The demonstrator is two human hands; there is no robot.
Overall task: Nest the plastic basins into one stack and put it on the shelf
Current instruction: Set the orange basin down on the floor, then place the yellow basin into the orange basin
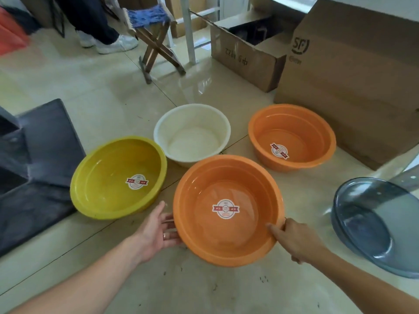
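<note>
Several plastic basins sit on the tiled floor. The near orange basin (229, 245) is in front of me. My right hand (294, 236) grips its right rim, thumb inside. My left hand (156, 227) lies flat against its left outer wall, fingers spread. A yellow basin (118, 177) sits to the left, a white basin (192, 132) behind it, a second orange basin (292, 137) at the back right. A blue-grey translucent basin (376, 227) lies tilted at the right edge. All are empty; three carry a round sticker inside.
A dark grey shelf unit (43, 159) lies low at the left. Large cardboard boxes (349, 87) stand behind the basins at the right. A folding wooden stool (156, 41) and a person's legs (99, 30) are at the back.
</note>
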